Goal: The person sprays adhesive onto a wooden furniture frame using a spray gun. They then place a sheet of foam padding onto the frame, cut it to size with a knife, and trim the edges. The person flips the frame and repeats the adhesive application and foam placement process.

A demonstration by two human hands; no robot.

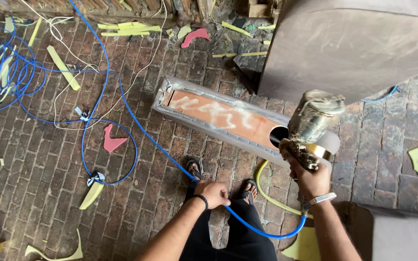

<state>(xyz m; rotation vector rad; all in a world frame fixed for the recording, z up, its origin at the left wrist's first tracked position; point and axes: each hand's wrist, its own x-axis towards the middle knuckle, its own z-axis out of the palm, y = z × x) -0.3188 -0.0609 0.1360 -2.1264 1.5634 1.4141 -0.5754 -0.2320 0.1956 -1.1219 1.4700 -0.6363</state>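
My right hand (312,180) grips a metal spray gun (310,126) with a grimy cup on top, held over the near end of a long wooden panel (218,115) wrapped at its edges in grey fabric. The panel lies on the brick floor, with whitish streaks on its orange face and a round hole near the gun. My left hand (214,193) is closed on the blue air hose (136,123) that loops up to the gun's handle. My sandalled feet (194,170) stand just below the panel.
A large grey upholstered piece (354,46) stands at the upper right, another grey piece (397,232) at the lower right. Blue hose coils and white cords (10,67) lie at the left. Yellow foam strips (64,67) and pink scraps (111,140) litter the bricks. A yellow hose (267,191) curves by my feet.
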